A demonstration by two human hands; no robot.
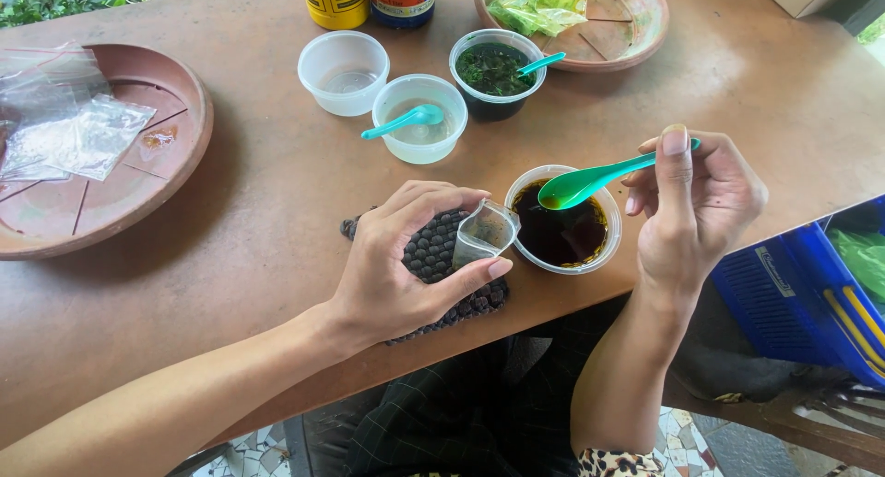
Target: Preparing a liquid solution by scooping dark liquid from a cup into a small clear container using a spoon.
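My left hand (406,265) holds a small clear plastic cup (484,235), tilted toward a round tub of dark brown sauce (564,230). My right hand (696,205) grips a green plastic spoon (590,182) whose bowl hovers over that tub. Under my left hand lies a dark woven mat (433,256) on the brown table (258,210).
Behind stand an empty clear tub (343,71), a tub with a teal spoon (419,119) and a tub of chopped green herbs (496,71). Two round clay trays (175,154) (636,25) hold plastic bags. Two bottles (369,0) stand at the back. A blue crate (802,293) sits at the right.
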